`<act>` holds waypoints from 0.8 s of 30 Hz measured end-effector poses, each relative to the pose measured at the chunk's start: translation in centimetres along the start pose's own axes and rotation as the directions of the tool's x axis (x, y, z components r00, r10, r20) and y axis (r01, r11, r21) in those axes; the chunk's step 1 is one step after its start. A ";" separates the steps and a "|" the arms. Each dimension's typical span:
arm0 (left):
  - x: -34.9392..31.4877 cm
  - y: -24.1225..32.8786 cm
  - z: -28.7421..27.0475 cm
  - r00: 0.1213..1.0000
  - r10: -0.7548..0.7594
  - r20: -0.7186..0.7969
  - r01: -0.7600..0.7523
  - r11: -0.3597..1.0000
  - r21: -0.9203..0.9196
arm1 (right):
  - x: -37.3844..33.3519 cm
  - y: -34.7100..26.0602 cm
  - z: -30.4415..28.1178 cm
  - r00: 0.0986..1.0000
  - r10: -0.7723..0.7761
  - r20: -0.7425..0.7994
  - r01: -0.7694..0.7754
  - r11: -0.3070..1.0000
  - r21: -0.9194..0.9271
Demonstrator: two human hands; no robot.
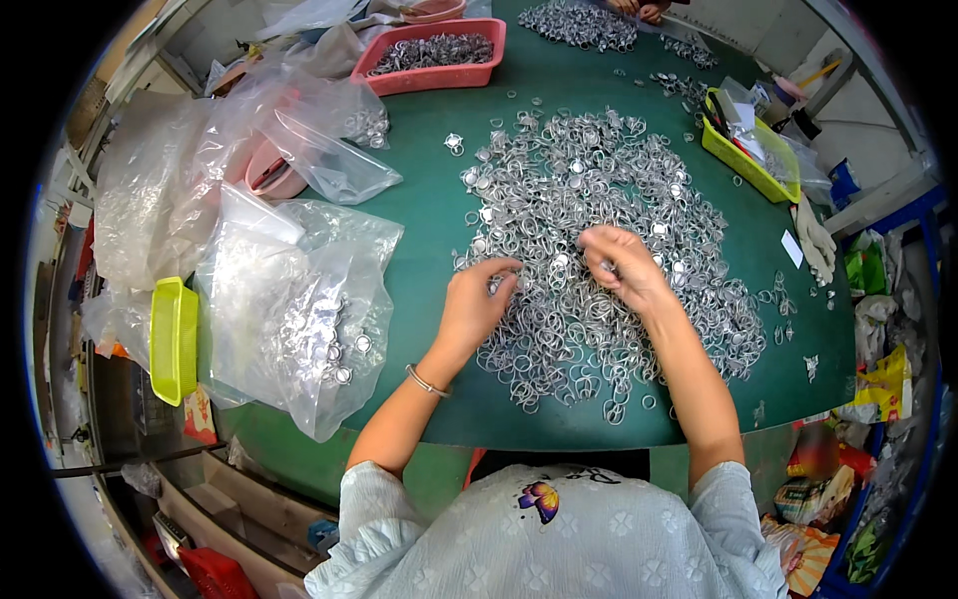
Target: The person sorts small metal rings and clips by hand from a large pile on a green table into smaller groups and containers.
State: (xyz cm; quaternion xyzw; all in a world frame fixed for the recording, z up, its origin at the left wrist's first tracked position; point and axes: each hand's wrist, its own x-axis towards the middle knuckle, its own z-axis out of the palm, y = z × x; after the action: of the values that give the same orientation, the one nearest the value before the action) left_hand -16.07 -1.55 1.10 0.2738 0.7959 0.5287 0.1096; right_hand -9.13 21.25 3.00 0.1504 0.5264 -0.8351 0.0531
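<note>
A wide heap of small silver metal rings (589, 344), some bearing round flat faces, spreads over the green tabletop (429, 215). At the heap's left edge is my left hand (477, 307), its thumb and forefinger curved together; whatever lies between the tips is too small to make out. My right hand (624, 268) is over the middle of the heap with fingers curled in a pinch, and anything in it is hidden by the fingers. A bracelet (427, 381) circles my left wrist. Left of the heap, a clear plastic bag (284, 290) lies flat with several metal pieces on or in it.
A pink basket (439, 78) of metal parts stands at the far left. At the right edge sits a yellow-green basket (748, 160) of tools, near a glove (814, 240). Another yellow-green basket (175, 339) is at the left. Another person's hands (639, 10) show at the far side.
</note>
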 end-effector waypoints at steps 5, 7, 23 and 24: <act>0.7 1.7 0.7 0.996 0.073 0.057 -0.092 0.853 0.514 | 2.0 0.9 0.7 0.911 -0.400 0.105 0.091 -0.054 -0.994; 0.5 2.1 0.9 0.995 0.031 0.095 -0.082 0.799 0.595 | 2.2 1.2 1.6 0.922 -0.372 0.103 0.054 -0.139 -0.989; 0.8 -0.8 -0.4 0.996 -0.037 0.079 0.058 0.958 -0.279 | -0.1 0.0 -0.4 0.971 -0.202 -0.132 0.077 0.778 -0.623; 0.7 -1.0 -0.4 0.998 0.007 0.065 0.007 0.975 -0.221 | -0.3 0.1 -0.1 0.979 -0.157 -0.134 0.066 0.853 -0.518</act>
State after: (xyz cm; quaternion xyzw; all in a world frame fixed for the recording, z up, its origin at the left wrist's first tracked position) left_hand -17.11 -1.77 0.48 0.2769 0.7280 0.6050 0.1654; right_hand -8.76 21.30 2.92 0.1711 0.7390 -0.6516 -0.0030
